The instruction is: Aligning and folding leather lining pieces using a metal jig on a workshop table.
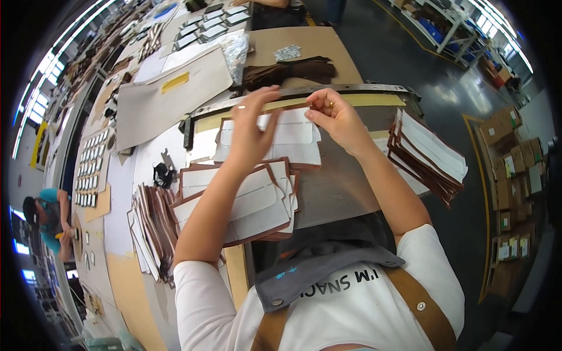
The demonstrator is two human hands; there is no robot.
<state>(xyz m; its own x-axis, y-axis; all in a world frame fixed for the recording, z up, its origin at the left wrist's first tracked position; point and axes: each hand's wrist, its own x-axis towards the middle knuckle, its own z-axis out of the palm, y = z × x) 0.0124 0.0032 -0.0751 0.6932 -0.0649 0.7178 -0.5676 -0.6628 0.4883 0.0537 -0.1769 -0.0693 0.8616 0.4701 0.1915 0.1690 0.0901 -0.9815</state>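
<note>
A white-faced panel (301, 153) lies at 12 o'clock from the centre of the view, on a grey work surface (336, 196) just below a metal bar (374, 89). The right hand (345, 126), at 1 o'clock, brings thumb and fingertip together on the panel's upper corner, seemingly pinching it to steady the edge. The left hand (250, 131), at 11 o'clock, is motion-blurred, fingers apart over the panel; whether it touches cannot be told.

A fanned pile (257, 199) at 7 o'clock and an overlapping stack (424, 149) at 3 o'clock flank the panel, probably so that both are within easy reach. A bundle (153, 231) leans at 8 o'clock.

The panel looks thin and flat, with brown edging, a round-cornered white layer on top and a faint line across it.
</note>
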